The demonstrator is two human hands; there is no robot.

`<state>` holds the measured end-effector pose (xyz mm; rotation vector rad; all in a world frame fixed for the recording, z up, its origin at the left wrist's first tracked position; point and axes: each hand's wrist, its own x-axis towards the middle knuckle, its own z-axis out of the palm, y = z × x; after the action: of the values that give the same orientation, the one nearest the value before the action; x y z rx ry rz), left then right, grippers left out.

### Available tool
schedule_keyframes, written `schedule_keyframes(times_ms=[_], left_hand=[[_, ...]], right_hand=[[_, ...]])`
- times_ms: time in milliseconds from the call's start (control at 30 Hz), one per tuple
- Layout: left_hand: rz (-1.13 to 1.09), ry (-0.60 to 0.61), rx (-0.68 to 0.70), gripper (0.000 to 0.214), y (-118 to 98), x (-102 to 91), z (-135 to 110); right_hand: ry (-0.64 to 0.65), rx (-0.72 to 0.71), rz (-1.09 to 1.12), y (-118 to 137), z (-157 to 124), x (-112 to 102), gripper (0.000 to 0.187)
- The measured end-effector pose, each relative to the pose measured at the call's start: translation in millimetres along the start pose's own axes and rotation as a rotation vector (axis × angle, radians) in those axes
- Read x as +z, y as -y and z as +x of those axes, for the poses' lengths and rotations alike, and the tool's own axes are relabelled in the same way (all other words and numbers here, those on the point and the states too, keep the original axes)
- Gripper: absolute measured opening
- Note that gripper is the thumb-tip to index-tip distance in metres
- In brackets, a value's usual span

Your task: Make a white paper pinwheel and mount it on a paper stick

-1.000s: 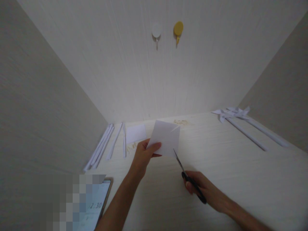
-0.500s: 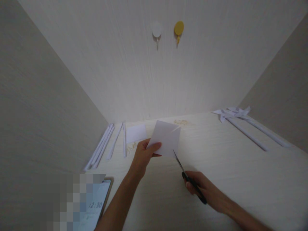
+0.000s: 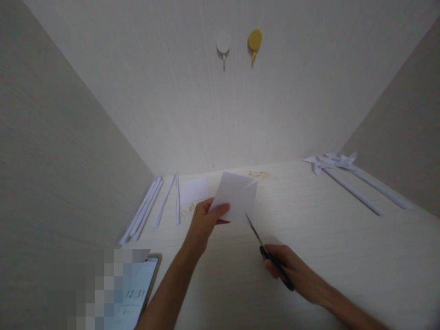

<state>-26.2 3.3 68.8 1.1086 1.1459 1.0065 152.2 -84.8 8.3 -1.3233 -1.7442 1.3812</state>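
Observation:
A square of white paper (image 3: pixel 237 192) is pinched in my left hand (image 3: pixel 202 222), thumb on top near its lower left corner. A slit shows at the sheet's upper right corner. My right hand (image 3: pixel 287 266) is closed around the black handles of a pair of scissors (image 3: pixel 257 236). The blades point up and left, and their tip overlaps the paper's lower right part. I cannot tell whether the blades are parted there. Behind my left hand, another white paper square (image 3: pixel 195 190) lies flat on the table.
Rolled white paper sticks (image 3: pixel 142 208) lie at the left. White paper pinwheels (image 3: pixel 332 161) on sticks rest at the far right. Small tan bits (image 3: pixel 258 174) are scattered near the back wall. A phone (image 3: pixel 134 293) stands lower left. Two hooks, one yellow (image 3: pixel 255 40), hang on the wall.
Both hands, the paper and the scissors hold nearly the same positions. The scissors tip sits very slightly further left. The phone's display has gone from 12:30 to 12:31.

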Motion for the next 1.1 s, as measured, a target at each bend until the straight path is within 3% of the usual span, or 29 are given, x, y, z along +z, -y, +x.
schedule_keyframes(times_ms=[1100], left_hand=[[0.015, -0.006, -0.015, 0.028, -0.5, -1.3, 0.6]], right_hand=[[-0.013, 0.013, 0.033, -3.2, 3.2, 2.3, 0.029]])
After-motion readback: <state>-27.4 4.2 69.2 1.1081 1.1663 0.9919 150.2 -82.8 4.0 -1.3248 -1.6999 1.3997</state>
